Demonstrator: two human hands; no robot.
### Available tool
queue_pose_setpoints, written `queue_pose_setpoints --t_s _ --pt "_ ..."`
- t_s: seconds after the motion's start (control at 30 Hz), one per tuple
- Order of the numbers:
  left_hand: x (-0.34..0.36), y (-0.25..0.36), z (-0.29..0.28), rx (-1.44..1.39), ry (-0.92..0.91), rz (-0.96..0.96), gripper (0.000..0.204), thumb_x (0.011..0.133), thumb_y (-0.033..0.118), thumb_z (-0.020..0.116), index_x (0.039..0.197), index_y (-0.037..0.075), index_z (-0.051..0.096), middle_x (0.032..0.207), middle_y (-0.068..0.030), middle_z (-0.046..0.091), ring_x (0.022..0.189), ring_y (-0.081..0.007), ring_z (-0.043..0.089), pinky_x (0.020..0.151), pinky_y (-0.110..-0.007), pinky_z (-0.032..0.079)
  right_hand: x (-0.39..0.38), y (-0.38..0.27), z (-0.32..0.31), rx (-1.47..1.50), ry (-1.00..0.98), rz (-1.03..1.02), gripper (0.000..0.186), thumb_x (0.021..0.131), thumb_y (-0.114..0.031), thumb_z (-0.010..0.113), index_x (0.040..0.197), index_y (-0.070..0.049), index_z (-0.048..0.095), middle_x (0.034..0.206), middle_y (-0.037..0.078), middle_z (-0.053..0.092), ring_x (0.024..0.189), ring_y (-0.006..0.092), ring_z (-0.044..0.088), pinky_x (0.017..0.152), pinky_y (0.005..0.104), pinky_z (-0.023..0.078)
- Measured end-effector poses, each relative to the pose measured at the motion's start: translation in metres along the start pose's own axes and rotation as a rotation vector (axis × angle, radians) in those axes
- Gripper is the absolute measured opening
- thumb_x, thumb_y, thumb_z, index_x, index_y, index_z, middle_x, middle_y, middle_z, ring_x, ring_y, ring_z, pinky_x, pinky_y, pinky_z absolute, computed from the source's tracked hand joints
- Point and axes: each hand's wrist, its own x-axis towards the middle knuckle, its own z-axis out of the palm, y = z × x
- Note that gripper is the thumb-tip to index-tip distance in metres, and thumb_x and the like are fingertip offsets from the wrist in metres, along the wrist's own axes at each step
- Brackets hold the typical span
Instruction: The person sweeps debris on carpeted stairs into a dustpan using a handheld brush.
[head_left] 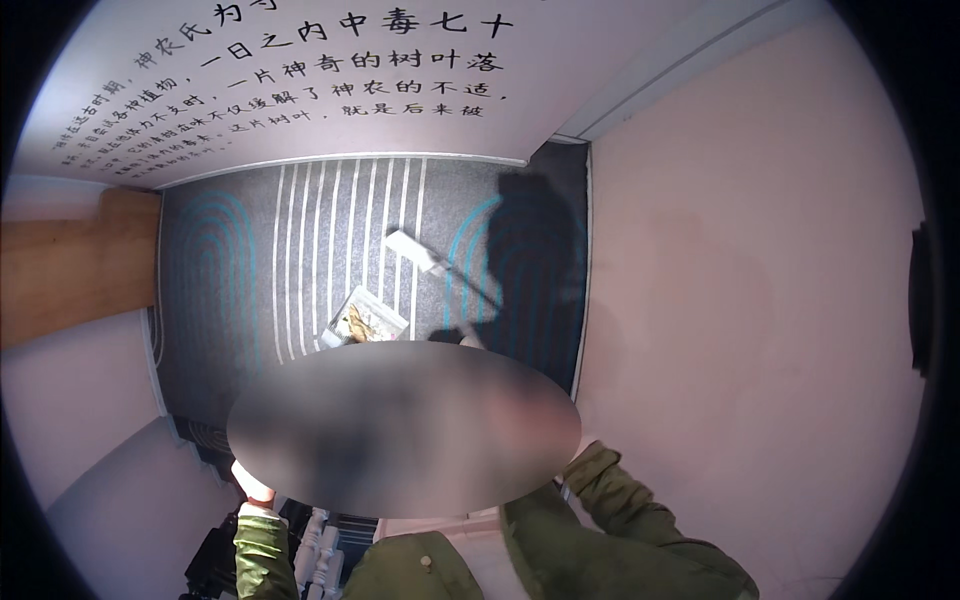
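A blurred oval patch covers the middle of the head view and hides most of both hands. Of my left hand (252, 484), only a part by the wrist shows at the patch's left edge, below a green sleeve. My right hand (582, 454) barely appears at the patch's right edge; its fingers are hidden. Just beyond the patch lies a pale, clear-edged tray or bag (372, 318) with brown and whitish bits in it. Farther off, a white flat-headed tool (412, 250) rests on the carpet, a thin grey handle or its shadow running toward the right.
Dark grey carpet (215, 300) with white stripes and blue arches covers the floor. A lettered wall (400, 130) stands ahead, a pink wall (740, 280) on the right. At the left is a wooden panel (80, 265). White and black objects (318, 550) stand low by my left sleeve.
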Motion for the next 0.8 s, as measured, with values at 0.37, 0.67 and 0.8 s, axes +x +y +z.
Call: queue_pose_setpoints --t_s 0.37,0.67,0.8 --pt "-0.010 0.043 -0.067 -0.663 0.393 -0.629 0.012 0.077 0.014 0.066 0.084 0.004 0.065 0.065 -0.0086 0.063 0.059 -0.0094 0.056 0.059 -0.024 0.046 0.217 -0.038 -0.011 -1.386 0.068 -0.588 0.012 0.068 -0.019 0.062 0.062 -0.011 0.067 0.062 0.009 0.061 0.057 0.0272 0.058 0.055 0.0410 0.045" --pt "0.026 0.018 -0.068 -0.681 0.479 -0.721 0.020 0.079 0.022 0.065 0.084 0.003 0.064 0.065 -0.0122 0.062 0.056 -0.0177 0.058 0.055 -0.029 0.044 0.053 -0.086 0.071 0.088 -0.559 0.252 0.017 0.084 -0.022 0.057 0.094 -0.008 0.054 0.056 -0.002 0.045 0.048 0.0084 0.045 0.042 0.0230 0.036" --pt "0.009 -0.025 -0.047 -1.088 0.631 -0.780 0.013 0.079 0.012 0.066 0.081 -0.001 0.063 0.066 0.0023 0.058 0.062 -0.0034 0.047 0.058 -0.020 0.041 0.049 -0.093 0.037 -0.219 -0.289 -0.121 0.020 0.084 -0.018 0.057 0.101 -0.009 0.054 0.053 -0.002 0.040 0.036 0.0073 0.037 0.033 0.0243 0.032"
